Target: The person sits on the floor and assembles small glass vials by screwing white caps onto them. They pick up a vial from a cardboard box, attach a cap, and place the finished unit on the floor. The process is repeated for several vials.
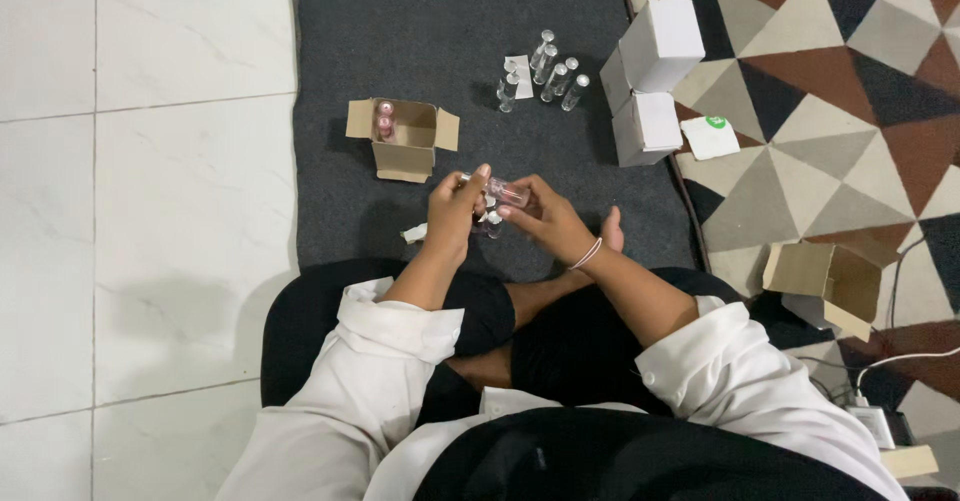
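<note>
Fingers of the left hand (455, 209) and right hand (545, 219) close on the two ends of a small clear vial (505, 194), held level just in front of the open brown box (405, 139), perhaps to twist its cap.

A small open brown carton (403, 139) is sitting on the dark mat, two closed white boxes (648, 79) are standing stacked at the mat's right edge beside a white label (711, 137), and another open brown carton (829, 283) is lying on the patterned rug.
</note>
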